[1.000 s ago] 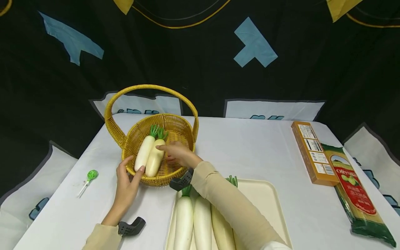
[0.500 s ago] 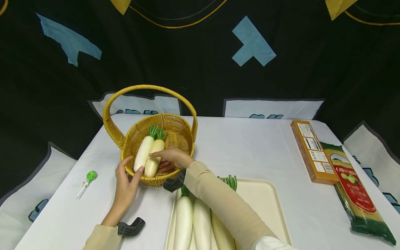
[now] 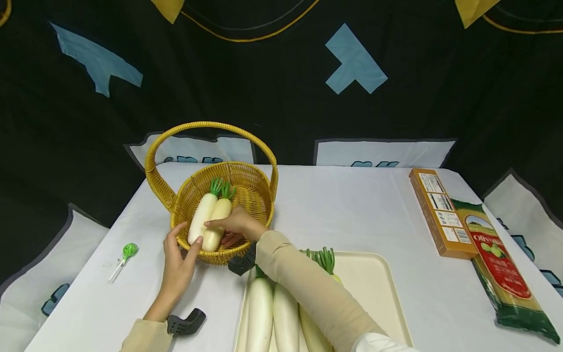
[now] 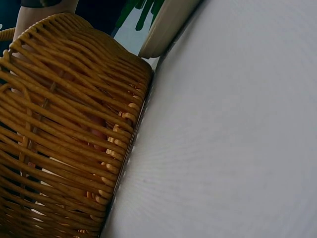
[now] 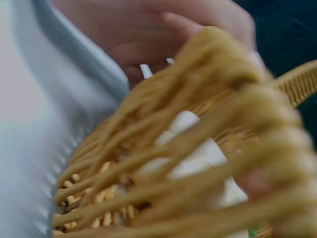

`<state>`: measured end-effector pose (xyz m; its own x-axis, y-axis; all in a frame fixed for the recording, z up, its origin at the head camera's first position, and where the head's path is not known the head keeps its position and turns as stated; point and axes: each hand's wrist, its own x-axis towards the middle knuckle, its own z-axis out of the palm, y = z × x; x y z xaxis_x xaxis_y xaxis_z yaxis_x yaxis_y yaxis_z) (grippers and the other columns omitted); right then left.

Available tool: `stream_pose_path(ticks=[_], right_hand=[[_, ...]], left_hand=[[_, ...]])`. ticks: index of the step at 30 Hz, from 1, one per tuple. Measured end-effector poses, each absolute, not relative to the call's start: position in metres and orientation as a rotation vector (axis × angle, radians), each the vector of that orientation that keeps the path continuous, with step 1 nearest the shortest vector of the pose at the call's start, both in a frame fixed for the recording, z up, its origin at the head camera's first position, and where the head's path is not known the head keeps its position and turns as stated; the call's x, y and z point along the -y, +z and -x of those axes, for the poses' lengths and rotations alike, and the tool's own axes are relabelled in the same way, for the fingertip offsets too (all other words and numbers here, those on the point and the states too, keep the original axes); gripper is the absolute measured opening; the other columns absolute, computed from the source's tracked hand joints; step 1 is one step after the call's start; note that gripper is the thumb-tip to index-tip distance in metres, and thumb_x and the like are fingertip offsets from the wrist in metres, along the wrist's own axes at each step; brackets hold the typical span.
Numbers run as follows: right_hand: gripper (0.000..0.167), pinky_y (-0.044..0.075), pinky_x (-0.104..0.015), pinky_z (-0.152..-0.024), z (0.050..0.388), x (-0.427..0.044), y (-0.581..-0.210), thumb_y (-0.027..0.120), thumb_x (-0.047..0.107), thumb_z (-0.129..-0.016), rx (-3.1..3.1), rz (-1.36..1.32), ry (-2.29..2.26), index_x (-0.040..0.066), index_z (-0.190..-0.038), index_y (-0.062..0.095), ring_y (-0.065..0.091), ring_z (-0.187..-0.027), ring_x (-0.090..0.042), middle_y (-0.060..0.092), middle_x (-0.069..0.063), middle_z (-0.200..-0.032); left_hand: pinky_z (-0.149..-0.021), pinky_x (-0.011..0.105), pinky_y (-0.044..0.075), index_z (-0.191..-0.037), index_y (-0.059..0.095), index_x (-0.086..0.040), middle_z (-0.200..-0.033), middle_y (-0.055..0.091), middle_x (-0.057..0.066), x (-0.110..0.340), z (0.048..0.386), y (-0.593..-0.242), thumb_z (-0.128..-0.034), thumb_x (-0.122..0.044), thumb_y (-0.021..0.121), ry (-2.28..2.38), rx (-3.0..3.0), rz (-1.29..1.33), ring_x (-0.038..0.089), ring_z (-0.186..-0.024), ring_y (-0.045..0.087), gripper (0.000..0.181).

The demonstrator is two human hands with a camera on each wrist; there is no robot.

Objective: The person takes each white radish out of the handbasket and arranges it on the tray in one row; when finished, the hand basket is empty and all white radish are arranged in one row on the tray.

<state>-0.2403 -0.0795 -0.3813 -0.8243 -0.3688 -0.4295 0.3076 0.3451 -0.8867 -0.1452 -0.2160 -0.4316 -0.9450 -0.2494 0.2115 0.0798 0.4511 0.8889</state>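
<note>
Nearest: cream tray (image 3: 376, 298) w/ at least 3 tray radishes (image 3: 260, 313), green tops at far end; R sleeve (image 3: 321, 293) crosses over & hides some, so exact no. unclear. Just past it, L hand (image 3: 177, 266) has thumb & fingers spread in a wide C, tips hooked at rim of wicker basket (image 3: 220, 258), prob. steadying it. R hand (image 3: 233, 226) reaches inside, part-closed round cream radish (image 3: 213, 238): thumb across top, fingers down R side, partly hidden. That radish lies in basket, touching white radish (image 3: 202, 215). Step in hand: prob. settling the pair; next move calls for easing fingers off w/o dragging radish or tipping basket. In the way: near rim; tall handle (image 3: 211, 125) arches beyond hands. Lollipop (image 3: 127, 253) off L, well apart. Far R: orange box (image 3: 440, 215) beside food packet (image 3: 501, 264), no obstacle. Black backdrop (image 3: 264, 88) behind.
</note>
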Motion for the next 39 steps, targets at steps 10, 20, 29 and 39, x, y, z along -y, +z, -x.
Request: stream_pose_path(ticks=[10,20,29,39], right_hand=[[0.066,0.054,-0.039,-0.058,0.239,0.086,-0.382,0.072,0.016,-0.076,-2.167,0.011,-1.54,0.002,-0.125,0.031,0.064,-0.063,-0.035,0.055,-0.013,-0.083],[0.075,0.053,-0.046,-0.063,0.242,0.079,-0.382,0.059,0.015,-0.085,-2.043,0.174,-1.613,0.03,-0.145,0.016,0.059,-0.06,-0.027,0.046,-0.021,-0.122],[0.058,0.053,-0.046,-0.063,0.244,0.073,-0.382,0.05,0.021,-0.092,-1.98,0.227,-1.59,0.028,-0.143,0.025,0.06,-0.062,-0.025,0.047,-0.019,-0.119],[0.055,0.052,-0.048,-0.07,0.246,0.074,-0.382,0.048,0.024,-0.092,-1.953,0.227,-1.702,0.028,-0.142,0.026,0.058,-0.058,-0.021,0.047,-0.015,-0.112]], left_hand=[[-0.101,0.053,0.026,-0.139,0.02,-0.01,-0.141,0.015,0.02,0.215,0.145,-0.432,-0.0918,-0.03,0.049,-1.506,2.393,-0.157,0.031,-0.129,0.022,0.059],[-0.1,0.052,0.026,-0.139,0.02,-0.01,-0.14,0.015,0.021,0.216,0.145,-0.434,-0.0916,-0.031,0.049,-1.505,2.391,-0.152,0.031,-0.128,0.022,0.06],[-0.099,0.048,0.027,-0.139,0.021,-0.011,-0.141,0.016,0.02,0.216,0.144,-0.433,-0.0919,-0.028,0.05,-1.498,2.386,-0.125,0.03,-0.127,0.023,0.058],[-0.098,0.05,0.026,-0.139,0.022,-0.011,-0.141,0.017,0.02,0.217,0.143,-0.433,-0.0917,-0.028,0.05,-1.482,2.388,-0.133,0.031,-0.126,0.023,0.058]])
